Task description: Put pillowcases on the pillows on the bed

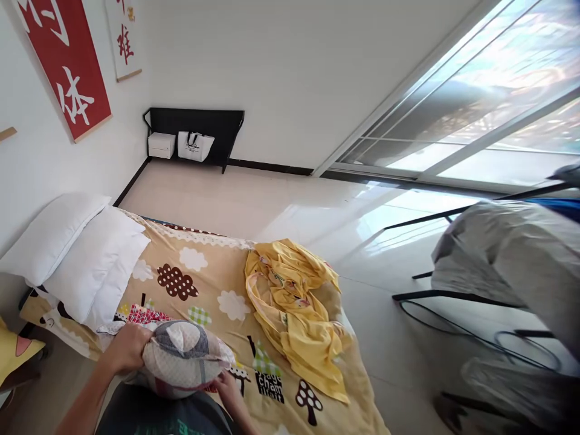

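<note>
A plump pillow [179, 356] in a pale case with grey and red stripes is held close to my body, above the near edge of the bed. My left hand [131, 347] is closed on its left end, knuckles up. At the lower right corner my right hand [225, 386] grips the case, its fingers partly hidden. Under the pillow lies a tan patterned bed sheet [212, 272] with clouds and trees. A crumpled yellow cloth [294, 302] is heaped on the sheet toward the foot of the bed.
White pillows [86, 260] are piled at the bed's left end. Against the far wall, a black rack [217, 130] carries a white box [161, 145] and a white bag [194, 147]. Plastic-covered furniture [498, 254] with black legs stands on the right, with a cable [453, 329] on the floor.
</note>
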Tool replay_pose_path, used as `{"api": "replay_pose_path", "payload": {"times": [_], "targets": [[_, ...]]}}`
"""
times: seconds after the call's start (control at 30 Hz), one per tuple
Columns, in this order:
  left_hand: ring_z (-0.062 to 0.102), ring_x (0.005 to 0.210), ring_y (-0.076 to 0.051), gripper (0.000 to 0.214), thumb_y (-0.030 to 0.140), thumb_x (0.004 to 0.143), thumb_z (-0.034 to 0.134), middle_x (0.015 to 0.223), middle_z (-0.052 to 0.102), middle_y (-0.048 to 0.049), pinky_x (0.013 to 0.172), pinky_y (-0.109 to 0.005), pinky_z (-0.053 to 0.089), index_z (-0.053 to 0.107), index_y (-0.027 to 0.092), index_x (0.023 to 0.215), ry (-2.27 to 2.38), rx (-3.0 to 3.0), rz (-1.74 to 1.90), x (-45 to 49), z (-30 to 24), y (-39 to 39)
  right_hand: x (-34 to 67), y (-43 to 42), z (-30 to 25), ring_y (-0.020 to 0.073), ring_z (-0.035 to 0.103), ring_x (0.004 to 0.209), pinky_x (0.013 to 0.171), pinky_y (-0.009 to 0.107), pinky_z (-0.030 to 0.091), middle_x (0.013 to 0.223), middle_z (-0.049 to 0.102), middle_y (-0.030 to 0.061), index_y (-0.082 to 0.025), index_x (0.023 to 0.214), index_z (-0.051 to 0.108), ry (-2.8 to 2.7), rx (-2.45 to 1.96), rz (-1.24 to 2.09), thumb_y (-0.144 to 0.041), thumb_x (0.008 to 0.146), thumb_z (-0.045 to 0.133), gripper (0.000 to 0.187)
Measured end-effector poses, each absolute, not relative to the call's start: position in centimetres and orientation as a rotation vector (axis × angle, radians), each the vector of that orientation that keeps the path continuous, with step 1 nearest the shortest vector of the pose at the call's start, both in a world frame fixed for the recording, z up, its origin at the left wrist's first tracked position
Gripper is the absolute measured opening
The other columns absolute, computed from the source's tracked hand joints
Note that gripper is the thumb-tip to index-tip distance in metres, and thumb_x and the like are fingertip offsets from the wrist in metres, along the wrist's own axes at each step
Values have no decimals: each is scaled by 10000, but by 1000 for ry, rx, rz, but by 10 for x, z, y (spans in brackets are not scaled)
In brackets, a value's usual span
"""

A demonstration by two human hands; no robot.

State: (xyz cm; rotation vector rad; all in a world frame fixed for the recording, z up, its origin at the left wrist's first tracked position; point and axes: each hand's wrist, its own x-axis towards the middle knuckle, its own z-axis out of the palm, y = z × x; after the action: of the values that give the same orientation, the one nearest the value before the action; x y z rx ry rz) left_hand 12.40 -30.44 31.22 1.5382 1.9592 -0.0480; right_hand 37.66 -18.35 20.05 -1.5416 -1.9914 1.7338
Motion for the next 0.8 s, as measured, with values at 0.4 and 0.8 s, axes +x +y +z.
{"api": "replay_pose_path", "payload": {"times": [0.4, 0.8], "targets": [[701, 844, -310, 286, 101, 609, 598, 828, 745, -133, 803, -401, 540, 728, 179, 851, 1935, 1710, 160, 136, 270, -244, 275, -174, 294, 386, 562, 1216, 1066, 469, 359, 1238, 641, 253, -61, 1316, 571, -3178, -1036, 835, -235, 642, 782, 728], [632, 813, -218, 230, 312, 891, 369, 815, 645, -66, 785, -380, 510, 565, 201, 844, 2514, 552, 1290, 86, 202, -335, 296, -124, 272, 154, 562, 687, 620, 254, 341, 662, 612, 29, -170, 655, 566, -2996, -1025, 1224, -198, 793, 537, 144]]}}
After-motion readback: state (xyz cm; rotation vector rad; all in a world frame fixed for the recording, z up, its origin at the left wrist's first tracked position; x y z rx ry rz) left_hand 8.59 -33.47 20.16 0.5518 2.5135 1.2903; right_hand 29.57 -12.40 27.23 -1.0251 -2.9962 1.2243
